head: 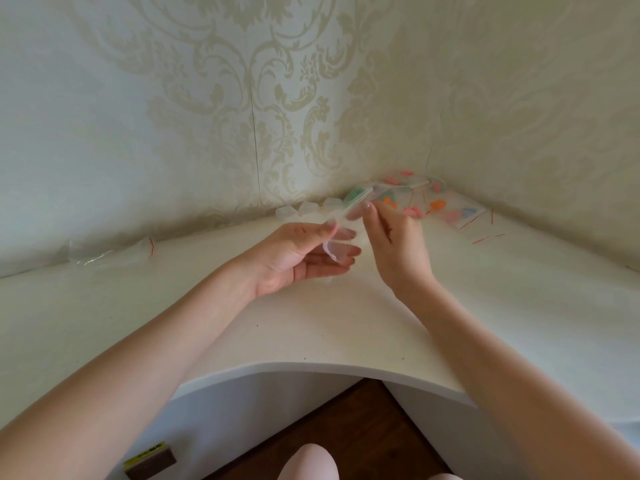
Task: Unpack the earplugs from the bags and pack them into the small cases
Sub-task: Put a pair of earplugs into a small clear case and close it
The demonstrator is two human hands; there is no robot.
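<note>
Left hand (304, 252) pinches a clear case (337, 252); right hand (391, 237) pinches a bag (349, 211); earplug bags (440, 206) crowd the corner at centre right.

A room in a home was indicated. The walls (242, 98) were covered with pale damask-patterned wallpaper, meeting in a corner at the upper right. A white corner desk (311, 323) with a curved cut-out front edge was fitted against them, and dark wooden flooring (349, 424) was seen beneath it. Small clear bags of coloured earplugs (429, 202) and a few translucent small cases (304, 209) were laid loosely in the corner, as hand work at a domestic table rather than at an industrial bench.
</note>
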